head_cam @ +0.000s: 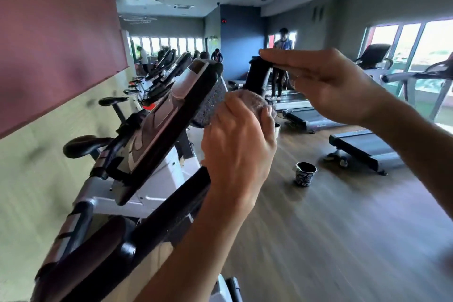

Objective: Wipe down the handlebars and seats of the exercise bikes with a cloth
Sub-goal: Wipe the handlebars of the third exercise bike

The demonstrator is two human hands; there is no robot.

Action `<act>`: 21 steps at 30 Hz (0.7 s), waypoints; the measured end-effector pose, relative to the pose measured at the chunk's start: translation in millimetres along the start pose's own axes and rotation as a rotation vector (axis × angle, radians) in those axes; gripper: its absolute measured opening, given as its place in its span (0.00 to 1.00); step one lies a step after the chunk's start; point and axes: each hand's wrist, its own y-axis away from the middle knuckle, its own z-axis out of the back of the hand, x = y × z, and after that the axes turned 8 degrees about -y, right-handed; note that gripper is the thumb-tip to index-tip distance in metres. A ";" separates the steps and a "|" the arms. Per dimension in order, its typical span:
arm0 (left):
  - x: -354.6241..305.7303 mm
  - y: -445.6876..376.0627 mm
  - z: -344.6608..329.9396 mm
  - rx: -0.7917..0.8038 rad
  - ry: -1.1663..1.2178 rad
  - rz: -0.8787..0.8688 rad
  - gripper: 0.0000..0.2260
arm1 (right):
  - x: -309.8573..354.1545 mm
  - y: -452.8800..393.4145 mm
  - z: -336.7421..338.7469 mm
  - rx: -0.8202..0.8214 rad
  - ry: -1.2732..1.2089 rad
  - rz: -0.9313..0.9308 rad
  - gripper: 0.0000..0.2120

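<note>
We are seeing the left hand (239, 140) gripping a bunched pinkish cloth (255, 100), fingers curled round it, and pressing it against the lower part of an upright black handlebar grip (258, 76) of the nearest exercise bike (157, 130). The right hand (326, 81) is reaching across from the right, its fingers (282, 56) lying straight and together, with the tips resting on the top end of that same grip; the thumb is tucked below, and we cannot tell whether it is touching the grip. The bike's tilted console (171, 117) is sitting just left of the cloth. More bikes are standing in a row along the left wall, their black seats (84, 146) facing us. On the wooden floor (318, 228), towards the right side, a small dark cup (305, 174) is standing upright, near the foot of a treadmill (362, 147).
</note>
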 end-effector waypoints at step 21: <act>-8.4 -53.1 4.6 0.166 0.241 0.039 0.26 | 44.5 -17.8 -4.7 0.078 0.115 -0.201 0.35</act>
